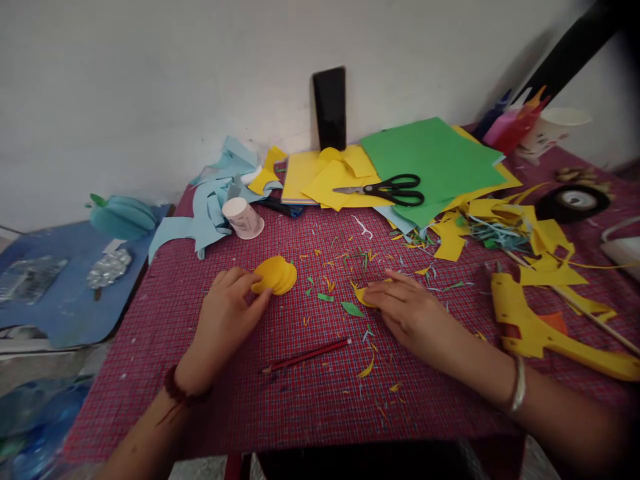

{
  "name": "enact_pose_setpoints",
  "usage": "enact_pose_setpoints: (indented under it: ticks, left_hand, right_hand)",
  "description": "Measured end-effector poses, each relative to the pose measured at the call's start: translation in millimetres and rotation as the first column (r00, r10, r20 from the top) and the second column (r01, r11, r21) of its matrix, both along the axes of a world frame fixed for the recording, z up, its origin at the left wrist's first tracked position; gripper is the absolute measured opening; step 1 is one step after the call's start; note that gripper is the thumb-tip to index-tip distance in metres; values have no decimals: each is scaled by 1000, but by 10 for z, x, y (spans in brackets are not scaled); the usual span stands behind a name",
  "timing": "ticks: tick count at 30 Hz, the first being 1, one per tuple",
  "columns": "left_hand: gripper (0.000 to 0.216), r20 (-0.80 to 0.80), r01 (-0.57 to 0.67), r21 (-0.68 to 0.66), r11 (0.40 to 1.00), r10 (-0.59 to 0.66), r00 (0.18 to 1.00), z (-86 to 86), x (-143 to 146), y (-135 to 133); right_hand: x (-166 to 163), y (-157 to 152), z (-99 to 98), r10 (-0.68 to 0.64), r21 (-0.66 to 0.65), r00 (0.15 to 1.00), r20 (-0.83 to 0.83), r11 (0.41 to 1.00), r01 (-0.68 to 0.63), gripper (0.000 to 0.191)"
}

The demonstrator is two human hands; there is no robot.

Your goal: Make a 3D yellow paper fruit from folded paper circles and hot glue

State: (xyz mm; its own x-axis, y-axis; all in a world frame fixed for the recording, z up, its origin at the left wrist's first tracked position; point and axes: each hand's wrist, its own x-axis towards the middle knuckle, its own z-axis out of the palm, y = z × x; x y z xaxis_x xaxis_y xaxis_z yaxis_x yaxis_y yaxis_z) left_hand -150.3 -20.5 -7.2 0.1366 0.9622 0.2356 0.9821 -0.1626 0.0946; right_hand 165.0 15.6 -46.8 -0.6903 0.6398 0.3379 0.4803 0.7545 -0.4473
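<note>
My left hand (227, 317) pinches the near-left edge of a small fanned stack of yellow paper circles (279, 277), between thumb and fingers. Right of the middle, my right hand (405, 308) lies low over the table, its fingers closed on a curved yellow paper scrap (361, 295) that is partly hidden beneath them. Green paper snippets (353, 309) lie close to those fingertips. Between my forearms rests a dark red pencil (307, 356). Black-handled scissors (387, 191) lie on yellow paper farther back.
A paper cup (243, 218) lies near blue paper offcuts (203, 213). A phone (330, 109) leans against the wall behind green sheets (433, 163). On the right are a yellow glue gun (525, 327), black tape (573, 200) and yellow scraps. A blue paper pumpkin (121, 217) stands at left.
</note>
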Motion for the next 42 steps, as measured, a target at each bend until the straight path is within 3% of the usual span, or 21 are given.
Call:
enact_pose_setpoints:
  ticks: [4,7,8,10,12,14,20,25,27,30,32,34,37,42]
  left_hand:
    - [17,10,53,-8,999,-53,999,49,27,-23]
    - [17,-74,146,34,989,-143,987,85,184,-71]
    - [16,-58,196,106,975,-191,980,88,278,-88]
    - [20,-40,370,64,927,-368,929,77,528,-117]
    - [23,-35,500,50,864,-499,866,45,815,-128]
    - [27,-35,545,7,839,-544,838,4,1076,-114]
    - [28,-24,509,-153,847,-518,855,-67,1411,-32]
    - [24,-22,506,-202,839,-520,854,-101,1412,-23]
    - [24,-22,509,-187,840,-522,853,-111,1409,-28]
    - [24,-15,506,-193,840,-518,855,-106,1417,-41]
    - [24,-9,499,-199,844,-511,860,-96,1428,-51]
    - [24,-2,489,-188,852,-498,867,-95,1443,-60]
    - [22,2,476,-170,863,-482,876,-112,1459,-60]
    - [23,10,465,-172,868,-471,882,-126,1443,-29]
  right_hand:
    - [-3,-19,69,-27,-94,992,-125,995,15,35]
    - [15,36,96,-238,-358,885,-401,930,88,31]
    - [26,65,93,-330,-444,826,-458,889,109,28]
    - [51,120,74,-448,-547,740,-501,827,131,23]
    - [70,153,54,-476,-577,717,-509,807,127,22]
    - [78,155,49,-472,-593,713,-519,799,98,21]
    - [67,112,146,-386,-548,785,-484,833,72,19]
    - [135,91,212,-203,-307,956,-213,942,132,26]
    - [183,67,225,-240,-236,952,-190,952,193,26]
    - [218,28,239,-367,-281,853,-372,920,273,22]
    - [197,5,245,-348,-336,812,-469,920,200,22]
    - [154,-16,252,-220,-316,858,-464,946,72,26]
    - [94,-58,278,-28,-267,960,-278,962,-49,40]
    - [42,-148,303,61,-220,995,79,975,-42,57]
